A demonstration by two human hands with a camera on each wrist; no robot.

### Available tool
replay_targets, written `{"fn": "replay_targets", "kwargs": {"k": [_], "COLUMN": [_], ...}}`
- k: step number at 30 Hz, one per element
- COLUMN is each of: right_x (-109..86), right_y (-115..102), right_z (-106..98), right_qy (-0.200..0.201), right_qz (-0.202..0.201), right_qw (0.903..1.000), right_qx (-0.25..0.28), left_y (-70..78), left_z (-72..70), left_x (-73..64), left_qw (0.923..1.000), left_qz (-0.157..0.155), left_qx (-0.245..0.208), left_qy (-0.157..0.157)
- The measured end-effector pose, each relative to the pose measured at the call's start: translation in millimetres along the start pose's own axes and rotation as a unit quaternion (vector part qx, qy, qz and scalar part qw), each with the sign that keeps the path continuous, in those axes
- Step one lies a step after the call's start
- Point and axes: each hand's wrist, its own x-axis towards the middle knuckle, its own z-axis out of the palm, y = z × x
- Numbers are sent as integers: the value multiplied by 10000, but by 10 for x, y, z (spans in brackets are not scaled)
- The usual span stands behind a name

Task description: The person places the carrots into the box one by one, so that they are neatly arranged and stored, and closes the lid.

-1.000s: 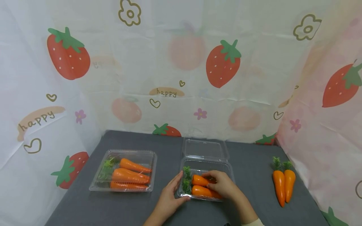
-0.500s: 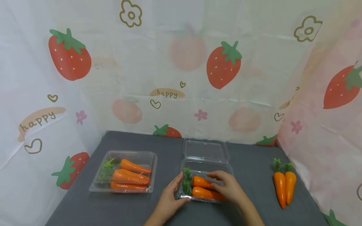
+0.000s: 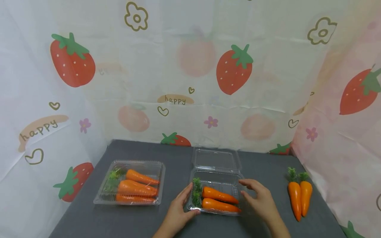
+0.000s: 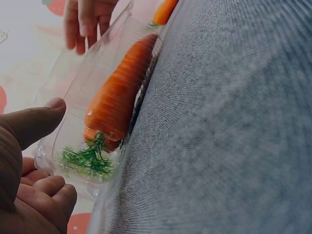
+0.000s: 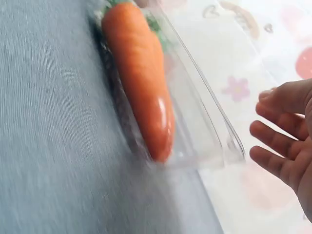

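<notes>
Two orange carrots with green tops, a rear carrot (image 3: 219, 194) and a front carrot (image 3: 221, 205), lie side by side in an open clear plastic clamshell box (image 3: 224, 178). Their leafy tops (image 3: 196, 192) point left. My left hand (image 3: 177, 209) holds the box at its left end, thumb at the front rim and fingers along the left side. Beyond the box's right end, my right hand (image 3: 260, 200) hovers with nothing in it, fingers apart and loosely bent. The right wrist view shows that hand's fingers (image 5: 275, 139) beside the box's corner, away from the carrots.
To the left stands a closed clear clamshell box (image 3: 162, 180) with several carrots (image 3: 138, 187) inside. Two loose carrots (image 3: 300, 198) lie at the right on the grey tablecloth (image 3: 125, 219). The open lid (image 3: 216, 158) leans back near the strawberry-print curtain (image 3: 184, 59).
My right hand has let go of the rear carrot and moved right, past the end of the box. The carrots now lie fully uncovered. My left hand has stayed at the box.
</notes>
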Motion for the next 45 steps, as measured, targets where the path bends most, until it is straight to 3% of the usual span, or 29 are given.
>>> {"fn": "replay_targets", "kwargs": {"k": [12,19,25,32,40,45], "right_x": [-174,-250,-304,-356,-416,-464], "right_y": [345,496,587,684,785,874], "right_z": [-259,-319,-354,-395,-458,-481], "right_qy": [1022,1611,1874,2353,2458,2625], "right_qz": [255,820,1373,1399,1778,1743], "right_qw": [9944,9829,9708,9597,9476,9434], "right_qx": [-25,-345,-593,-637,-1004,-1033], "left_y": [6,-8,-15,3,-3,-8], "left_z": [-10,4,6,-11,-7,-4], "left_x": [-6,-9,-13,-3,-6,-7], "left_qw": [10000,9999,9999,10000,10000,10000], "left_qz": [18,7,-7,38,55,59], "left_qx": [-37,-116,-156,-43,-34,-22], "left_qy": [-21,-18,-27,-14,35,35]}}
